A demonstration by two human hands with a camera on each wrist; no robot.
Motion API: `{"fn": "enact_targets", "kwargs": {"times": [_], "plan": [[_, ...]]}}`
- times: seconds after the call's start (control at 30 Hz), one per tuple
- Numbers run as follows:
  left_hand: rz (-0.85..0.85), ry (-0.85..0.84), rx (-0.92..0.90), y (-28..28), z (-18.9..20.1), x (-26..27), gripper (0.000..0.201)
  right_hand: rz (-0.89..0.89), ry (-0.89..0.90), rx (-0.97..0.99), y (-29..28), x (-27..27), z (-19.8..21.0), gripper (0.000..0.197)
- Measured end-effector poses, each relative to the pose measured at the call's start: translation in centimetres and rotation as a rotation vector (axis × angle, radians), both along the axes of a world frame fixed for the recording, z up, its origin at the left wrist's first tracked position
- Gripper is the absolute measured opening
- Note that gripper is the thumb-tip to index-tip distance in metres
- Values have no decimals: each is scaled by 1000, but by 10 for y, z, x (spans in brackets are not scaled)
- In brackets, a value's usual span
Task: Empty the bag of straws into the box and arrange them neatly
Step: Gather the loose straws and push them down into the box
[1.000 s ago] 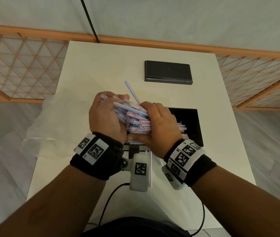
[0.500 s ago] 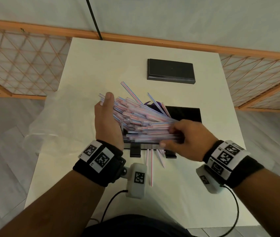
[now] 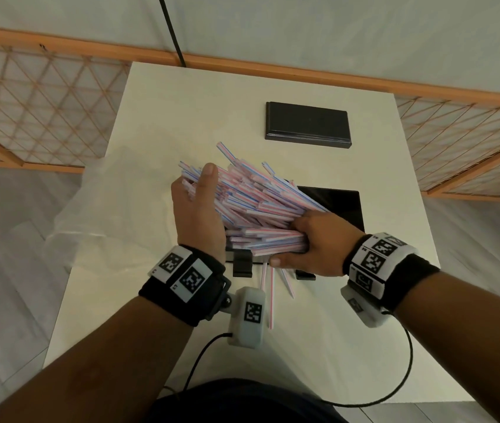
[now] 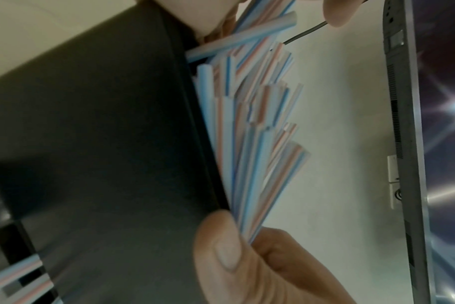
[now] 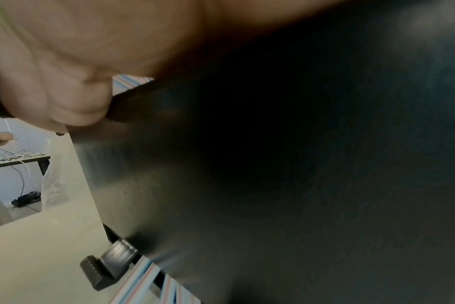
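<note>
A thick bundle of pink-and-blue striped straws [image 3: 255,206] lies fanned over the open black box [image 3: 343,206] in the middle of the white table. My right hand [image 3: 303,242] grips the bundle's gathered right ends, thumb underneath. My left hand [image 3: 203,190] stands flat against the spread left ends, thumb up; its fingers are hidden behind the straws. In the left wrist view the straws [image 4: 255,144] fan out from the right thumb [image 4: 221,253] along the box wall [image 4: 104,133]. The right wrist view is mostly dark box wall [image 5: 273,164].
The box lid [image 3: 306,125] lies at the back of the table. A crumpled clear plastic bag [image 3: 114,209] hangs over the left edge. A few loose straws [image 3: 270,297] lie in front of the box by its latches [image 3: 242,264]. Wooden lattice fencing surrounds the table.
Both hands clasped the bundle's middle a second ago. The right hand has slid to the right ends, the left hand has opened flat against the left ends, and the straws have fanned out.
</note>
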State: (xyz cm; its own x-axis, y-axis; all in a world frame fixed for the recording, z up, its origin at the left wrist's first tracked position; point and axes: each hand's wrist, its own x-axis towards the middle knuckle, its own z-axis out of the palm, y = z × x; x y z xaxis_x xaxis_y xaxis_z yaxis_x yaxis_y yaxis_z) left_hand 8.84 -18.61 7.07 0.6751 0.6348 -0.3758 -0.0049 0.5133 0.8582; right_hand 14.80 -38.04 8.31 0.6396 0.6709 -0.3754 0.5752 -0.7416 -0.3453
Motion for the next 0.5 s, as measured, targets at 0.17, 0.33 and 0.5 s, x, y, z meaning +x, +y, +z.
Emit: {"fn": "enact_targets", "kwargs": {"times": [0.17,0.33,0.5], "plan": [[-45,110,170,0,0,-4,71,-39,16,-7,4,-4,3,72],[-139,196,142,-2,1,-3,99,-74,-27,33,-4,-10,15,65],[-141,176,167,-7,3,-6,78,-116,-351,155,-19,-30,26,54]]}}
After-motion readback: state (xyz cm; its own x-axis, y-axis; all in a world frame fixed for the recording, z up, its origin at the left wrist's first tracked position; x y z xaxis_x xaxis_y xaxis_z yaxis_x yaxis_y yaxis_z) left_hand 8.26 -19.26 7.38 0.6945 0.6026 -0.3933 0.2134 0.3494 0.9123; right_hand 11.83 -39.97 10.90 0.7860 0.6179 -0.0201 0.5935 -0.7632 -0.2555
